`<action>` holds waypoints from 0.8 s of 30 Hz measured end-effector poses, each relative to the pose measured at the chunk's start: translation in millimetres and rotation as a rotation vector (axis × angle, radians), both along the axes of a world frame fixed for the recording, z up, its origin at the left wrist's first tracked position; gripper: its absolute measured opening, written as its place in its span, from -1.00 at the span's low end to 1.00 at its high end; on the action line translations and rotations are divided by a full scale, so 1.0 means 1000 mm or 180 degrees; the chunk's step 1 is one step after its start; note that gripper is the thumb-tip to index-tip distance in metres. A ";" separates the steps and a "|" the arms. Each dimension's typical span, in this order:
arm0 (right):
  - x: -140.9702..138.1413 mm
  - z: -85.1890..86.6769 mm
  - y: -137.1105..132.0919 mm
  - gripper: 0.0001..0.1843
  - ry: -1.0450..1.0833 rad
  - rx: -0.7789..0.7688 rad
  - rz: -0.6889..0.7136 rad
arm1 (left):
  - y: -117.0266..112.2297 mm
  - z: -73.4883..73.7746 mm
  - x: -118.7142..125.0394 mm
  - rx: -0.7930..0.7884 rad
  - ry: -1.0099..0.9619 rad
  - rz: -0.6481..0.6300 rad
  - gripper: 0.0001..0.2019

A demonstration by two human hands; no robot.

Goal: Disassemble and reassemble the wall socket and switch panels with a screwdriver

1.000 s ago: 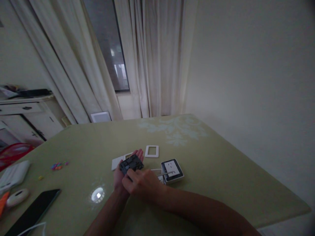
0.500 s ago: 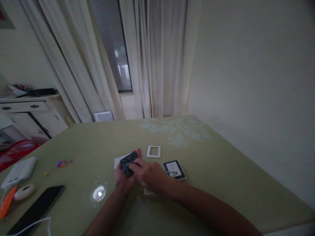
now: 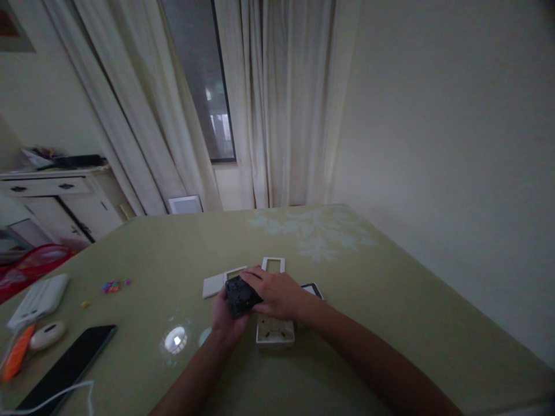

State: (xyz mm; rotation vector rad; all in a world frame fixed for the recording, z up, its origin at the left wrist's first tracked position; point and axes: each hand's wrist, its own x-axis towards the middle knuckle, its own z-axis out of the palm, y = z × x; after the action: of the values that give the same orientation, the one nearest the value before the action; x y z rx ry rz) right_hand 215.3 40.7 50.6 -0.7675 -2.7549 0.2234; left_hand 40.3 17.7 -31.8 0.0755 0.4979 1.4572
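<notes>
Over the middle of the table, my left hand (image 3: 229,325) holds up a black wall-socket body (image 3: 239,297) from below, tilted. My right hand (image 3: 281,296) grips its right edge, fingers over the top and thumb low. Those fingers hide part of the piece. Below my right hand lies a white, shallow open box (image 3: 275,340). A white square frame (image 3: 281,261) sits behind the right hand, partly covered. To the left is a white panel (image 3: 213,286) beside another white frame (image 3: 236,271). The socket with a dark border (image 3: 313,287) is mostly hidden behind my right wrist.
At the left lie a black phone (image 3: 69,364), a white cable (image 3: 60,392), an orange-handled tool (image 3: 18,353), a round white case (image 3: 47,335) and a white power strip-like block (image 3: 39,300). Small coloured bits (image 3: 115,285) lie behind them. A wall (image 3: 455,173) borders the right side.
Both hands and the black socket body have moved right and the body has been turned. My right hand now wraps its edge instead of pinching at its face. The white box shows more.
</notes>
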 end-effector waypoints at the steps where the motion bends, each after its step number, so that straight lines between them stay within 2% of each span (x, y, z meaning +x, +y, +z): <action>1: 0.000 0.000 0.001 -0.18 -0.0020 0.0000 -0.0007 | 0.000 -0.001 0.000 0.0021 -0.0012 -0.0012 -0.54; 7: 0.000 0.001 0.005 -0.26 0.0248 -0.0199 -0.0057 | 0.000 -0.008 -0.003 0.0098 -0.0076 -0.0029 -0.62; 13: -0.005 -0.004 0.008 -0.28 0.0514 -0.0500 -0.0363 | 0.002 -0.013 0.002 0.0285 -0.0169 -0.0052 -0.63; 24: -0.005 -0.002 -0.001 -0.30 0.0351 -0.0313 -0.0571 | 0.003 -0.014 0.009 0.0424 -0.0229 -0.0062 -0.66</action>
State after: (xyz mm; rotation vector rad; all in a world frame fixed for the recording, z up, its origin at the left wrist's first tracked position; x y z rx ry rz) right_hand 210.0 39.8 48.7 -0.9905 -2.5695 0.3552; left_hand 49.8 20.3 -46.2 0.1328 0.3402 1.4678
